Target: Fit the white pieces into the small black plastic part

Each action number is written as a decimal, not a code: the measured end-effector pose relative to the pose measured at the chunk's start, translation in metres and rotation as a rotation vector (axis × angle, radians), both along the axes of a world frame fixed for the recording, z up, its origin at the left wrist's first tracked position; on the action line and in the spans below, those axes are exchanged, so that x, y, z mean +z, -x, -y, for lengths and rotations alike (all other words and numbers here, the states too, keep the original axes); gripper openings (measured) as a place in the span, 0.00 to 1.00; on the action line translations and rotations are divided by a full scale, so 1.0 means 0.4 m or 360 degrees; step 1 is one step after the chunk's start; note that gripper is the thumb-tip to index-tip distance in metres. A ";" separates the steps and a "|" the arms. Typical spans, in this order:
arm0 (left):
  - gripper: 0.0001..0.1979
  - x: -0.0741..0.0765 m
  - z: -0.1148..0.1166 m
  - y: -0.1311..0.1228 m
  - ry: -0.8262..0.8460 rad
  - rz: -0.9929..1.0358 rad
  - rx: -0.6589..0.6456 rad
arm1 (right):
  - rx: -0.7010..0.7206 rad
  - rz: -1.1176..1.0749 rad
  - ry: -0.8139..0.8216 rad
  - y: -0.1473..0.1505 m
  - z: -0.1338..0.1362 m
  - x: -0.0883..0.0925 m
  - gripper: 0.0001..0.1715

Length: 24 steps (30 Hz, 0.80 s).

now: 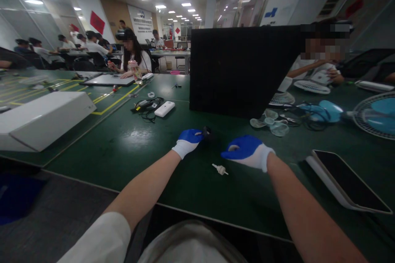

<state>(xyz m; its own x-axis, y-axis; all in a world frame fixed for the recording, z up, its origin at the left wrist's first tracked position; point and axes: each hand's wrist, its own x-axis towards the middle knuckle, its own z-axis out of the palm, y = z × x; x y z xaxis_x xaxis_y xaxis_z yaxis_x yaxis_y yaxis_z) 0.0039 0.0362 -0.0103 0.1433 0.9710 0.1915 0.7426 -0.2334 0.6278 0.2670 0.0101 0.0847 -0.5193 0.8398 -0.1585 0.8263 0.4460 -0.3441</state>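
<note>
Both of my hands wear white gloves with blue coating. My left hand (189,139) is closed around a small black part (207,132), just above the green table; the fingers cover some of it, and its kind cannot be made out. To the right, my right hand (245,150) hovers over the table with its fingers stretched to the left and nothing visible in them. A gap separates it from the black part. A small whitish part with a thin shaft at both ends (220,169) lies on the table, between my hands and nearer to me.
A large black panel (237,70) stands behind my hands. Clear fan blades (271,123), cables and a blue fan (375,115) lie right. A tablet-like device (348,181) sits near right. Left are a white box (46,119) and a white power bank (164,109). Co-workers sit beyond.
</note>
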 end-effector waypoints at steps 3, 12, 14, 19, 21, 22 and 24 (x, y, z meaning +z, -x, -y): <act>0.15 0.010 0.002 0.007 0.0002 -0.0045 0.0008 | 0.0080 0.0326 -0.0100 0.039 0.033 -0.004 0.28; 0.17 0.014 0.003 0.000 0.0076 -0.0191 0.0010 | 0.0107 0.0926 0.0053 0.132 0.092 -0.025 0.14; 0.16 0.013 0.004 0.000 0.0084 -0.0123 0.0026 | 0.0084 0.0827 -0.0044 0.120 0.070 -0.029 0.16; 0.16 0.013 0.007 -0.005 0.0106 -0.0120 -0.0059 | -0.0201 0.0374 -0.0385 0.065 -0.015 -0.053 0.25; 0.16 0.009 0.006 -0.008 0.0131 -0.0169 -0.0097 | -0.0437 0.0170 -0.0255 0.040 -0.041 -0.067 0.29; 0.16 0.006 0.005 -0.009 0.0138 -0.0182 -0.0120 | -0.0521 0.0048 -0.0157 0.029 -0.050 -0.075 0.29; 0.16 0.000 0.004 -0.010 0.0126 -0.0182 -0.0170 | -0.0591 -0.0229 -0.0019 0.012 -0.060 -0.091 0.26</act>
